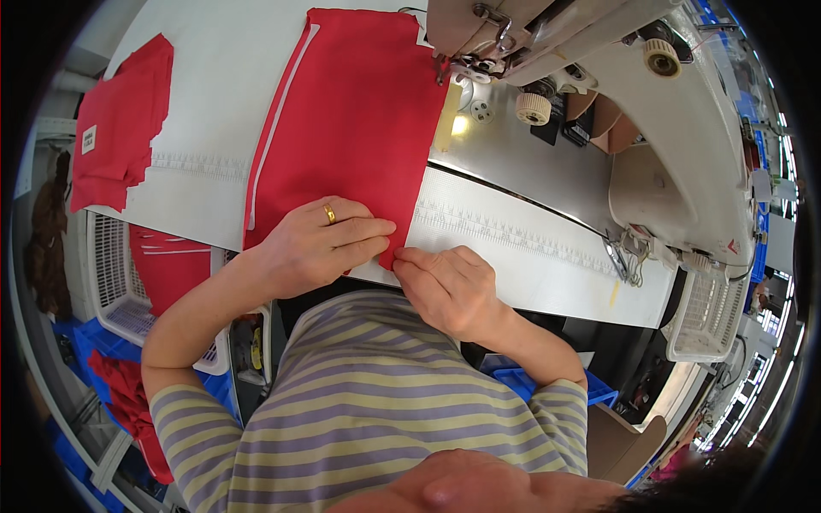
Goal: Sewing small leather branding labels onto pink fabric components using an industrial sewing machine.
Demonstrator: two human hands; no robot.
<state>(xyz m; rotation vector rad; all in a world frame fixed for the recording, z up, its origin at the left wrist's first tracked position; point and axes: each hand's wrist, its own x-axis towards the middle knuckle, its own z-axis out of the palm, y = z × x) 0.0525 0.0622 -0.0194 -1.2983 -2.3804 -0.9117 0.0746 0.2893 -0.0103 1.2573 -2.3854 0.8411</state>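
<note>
A red fabric panel (351,111) with a white stripe along its left side lies across the white sewing table. Its far right edge reaches the needle area of the sewing machine (479,64). My left hand (321,241), with a gold ring on one finger, is closed on the panel's near edge, thumb hidden beneath. Close beside it, my right hand (449,286) pinches the near right corner of the same panel. The fingertips of both hands almost meet there.
A stack of red fabric pieces (128,120) lies at the table's left. White baskets (107,265) (710,316) stand at both sides, the left one holding red fabric. Thread snips (617,256) lie by the machine's base. A printed ruler (505,229) runs along the tabletop.
</note>
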